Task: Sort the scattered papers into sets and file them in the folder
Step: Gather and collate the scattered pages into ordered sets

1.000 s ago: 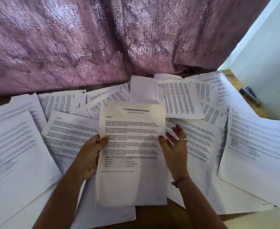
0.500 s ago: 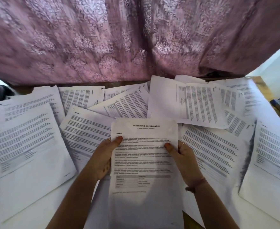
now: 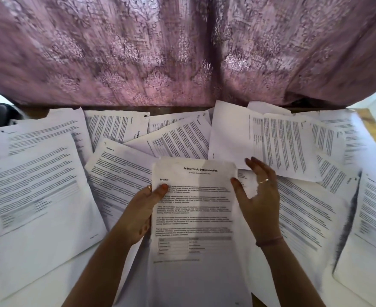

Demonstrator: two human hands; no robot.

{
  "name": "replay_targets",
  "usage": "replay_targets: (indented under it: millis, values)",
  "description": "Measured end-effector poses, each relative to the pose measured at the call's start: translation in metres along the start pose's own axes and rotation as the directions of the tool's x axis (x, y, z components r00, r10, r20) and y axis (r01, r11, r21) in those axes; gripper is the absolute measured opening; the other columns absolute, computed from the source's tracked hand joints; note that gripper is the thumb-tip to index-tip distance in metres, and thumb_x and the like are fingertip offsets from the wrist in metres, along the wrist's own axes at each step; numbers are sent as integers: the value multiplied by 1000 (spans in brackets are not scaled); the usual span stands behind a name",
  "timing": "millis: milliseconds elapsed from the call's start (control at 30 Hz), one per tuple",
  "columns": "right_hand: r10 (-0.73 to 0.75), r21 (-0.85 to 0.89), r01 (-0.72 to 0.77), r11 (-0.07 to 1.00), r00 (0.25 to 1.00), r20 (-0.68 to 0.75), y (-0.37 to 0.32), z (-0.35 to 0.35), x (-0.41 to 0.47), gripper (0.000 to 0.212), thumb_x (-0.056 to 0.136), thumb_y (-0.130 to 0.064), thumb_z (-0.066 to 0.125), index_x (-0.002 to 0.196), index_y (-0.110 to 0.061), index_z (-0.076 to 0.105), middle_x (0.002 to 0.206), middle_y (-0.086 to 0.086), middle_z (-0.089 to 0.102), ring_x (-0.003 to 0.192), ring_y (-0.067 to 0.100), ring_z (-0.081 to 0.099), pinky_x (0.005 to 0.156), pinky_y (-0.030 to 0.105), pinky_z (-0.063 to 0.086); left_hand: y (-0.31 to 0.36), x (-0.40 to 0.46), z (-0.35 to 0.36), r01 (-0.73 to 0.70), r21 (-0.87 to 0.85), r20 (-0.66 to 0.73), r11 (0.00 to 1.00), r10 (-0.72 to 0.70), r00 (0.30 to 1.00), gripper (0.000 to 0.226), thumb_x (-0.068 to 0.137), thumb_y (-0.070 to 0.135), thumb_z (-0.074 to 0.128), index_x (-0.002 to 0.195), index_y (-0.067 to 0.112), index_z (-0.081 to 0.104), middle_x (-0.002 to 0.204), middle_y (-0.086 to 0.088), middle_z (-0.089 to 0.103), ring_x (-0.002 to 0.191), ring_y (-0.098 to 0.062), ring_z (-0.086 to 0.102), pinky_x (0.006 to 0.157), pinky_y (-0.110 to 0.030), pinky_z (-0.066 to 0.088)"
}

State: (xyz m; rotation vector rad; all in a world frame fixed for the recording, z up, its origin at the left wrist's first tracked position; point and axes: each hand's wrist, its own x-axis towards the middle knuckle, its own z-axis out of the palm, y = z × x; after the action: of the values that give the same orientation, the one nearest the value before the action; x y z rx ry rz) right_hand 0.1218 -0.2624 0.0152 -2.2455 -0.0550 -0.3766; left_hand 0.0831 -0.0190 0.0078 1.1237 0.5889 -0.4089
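Below the mauve curtain (image 3: pixel 182 52), scattered papers (image 3: pixel 40 191) cover the table edge to edge, overlapping; nearest the person, the title sheet (image 3: pixel 193 213) headed "Internship Documentation" lies on top of them; the left hand (image 3: pixel 141 209) pinches its left edge, thumb on the print; the right hand (image 3: pixel 260 193) hovers at its right edge, fingers spread and holding nothing; bare wood (image 3: pixel 372 120) shows only right of the curtain's hem.

Two hands: left hand (image 3: pixel 141 214), right hand (image 3: pixel 261 199). Printed sheets (image 3: pixel 38 191): over a dozen, overlapping. One curtain (image 3: pixel 182 49).
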Motion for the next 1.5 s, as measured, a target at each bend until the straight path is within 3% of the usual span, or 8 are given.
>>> replay_targets:
  millis: [233, 367, 533, 667, 800, 900, 1233, 1500]
  values:
    - [-204, -70, 274, 959, 841, 501, -22, 23, 46, 46, 92, -48, 56, 128, -19, 60, 128, -4, 62, 122, 11, 53, 116, 40, 27, 9, 12, 9, -1, 3, 119, 1000, 1, 993, 22, 84, 31, 64, 94, 17, 77, 107, -16, 72, 96, -34, 71, 69, -38, 59]
    - [-116, -13, 144, 990, 846, 520, -17, 31, 72, 52, 87, -54, 60, 123, -17, 63, 110, -5, 62, 100, 11, 59, 90, 26, 47, 21, 20, 15, -2, 9, 187, 1000, 0, 982, 21, 84, 29, 64, 96, 17, 76, 110, -16, 72, 98, -33, 70, 71, -38, 59]
    - [-7, 43, -26, 999, 774, 633, -6, 36, 96, 24, 88, -47, 63, 102, -30, 69, 90, -22, 65, 86, -11, 59, 70, 0, 38, 38, 31, 17, 22, 115, 189, 993, -43, 981, 26, 80, 29, 66, 100, 13, 72, 104, -12, 74, 92, -27, 73, 66, -31, 59]
    - [1, 18, -16, 1000, 772, 636, 2, 35, 107, 12, 89, -45, 62, 98, -39, 66, 88, -27, 64, 83, -18, 57, 70, -3, 36, 73, 56, 10, -173, 267, 92, 948, 154, 984, 21, 91, 28, 62, 104, 13, 69, 103, -10, 74, 87, -23, 73, 69, -28, 58]
    - [32, 8, -49, 999, 765, 643, 10, 36, 109, 17, 89, -46, 62, 101, -36, 69, 89, -25, 65, 84, -15, 58, 70, -3, 38, 107, 98, 10, -266, 845, -69, 464, 588, 806, 31, 96, 24, 59, 124, 11, 61, 111, -2, 67, 98, -16, 63, 83, -17, 46]
    - [38, 13, -61, 998, 764, 645, 14, 38, 108, 16, 89, -43, 63, 101, -34, 70, 89, -26, 64, 84, -16, 57, 70, -3, 37, 113, 123, 18, -134, 956, -35, 261, 555, 831, 48, 94, 33, 61, 135, 11, 52, 133, -10, 56, 122, -28, 52, 103, -41, 41]
    - [18, 84, -90, 992, 784, 621, 12, 30, 104, 8, 89, -36, 65, 90, -43, 67, 82, -29, 66, 82, -13, 59, 71, -1, 38, 116, 129, 34, -107, 973, -5, 207, 479, 878, 39, 92, 37, 62, 126, 18, 62, 124, -5, 65, 116, -28, 56, 102, -45, 34]
    - [7, 181, -139, 973, 811, 585, -2, 15, 101, 11, 88, -30, 68, 90, -41, 69, 83, -30, 69, 82, -11, 62, 72, 0, 41, 129, 78, 34, -433, 849, 69, 302, 749, 658, 22, 91, 24, 65, 109, 13, 73, 100, -6, 71, 89, -18, 65, 78, -20, 44]
